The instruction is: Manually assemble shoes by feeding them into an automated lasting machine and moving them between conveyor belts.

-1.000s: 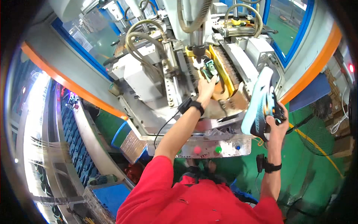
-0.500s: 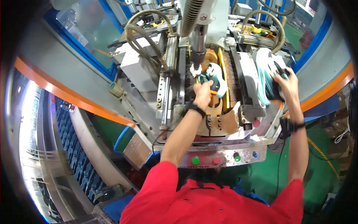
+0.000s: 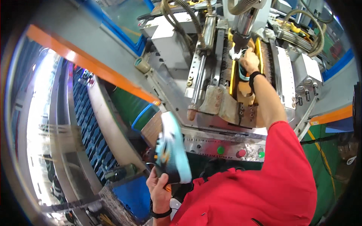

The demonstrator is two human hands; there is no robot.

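My left hand is closed round the heel end of a sports shoe, black, teal and white with orange bits. That shoe is tilted, its toe pointing up, in front of the machine. Inside the machine's press bay, my right hand is closed on a second shoe. The hand covers most of this shoe; only a teal and dark part shows. It sits between two yellow-edged side pads, under the dark tip of a vertical press rod with white material at its end.
A front panel carries green and red buttons. A metal cylinder stands left of the bay, with ribbed hoses above. An orange-edged machine frame and a blue patterned conveyor lie to the left. A blue bin stands near my left hand.
My left hand has left the press bay and now holds a shoe at lower left. My right hand has moved from the machine's right side into the bay. The view has swung left.
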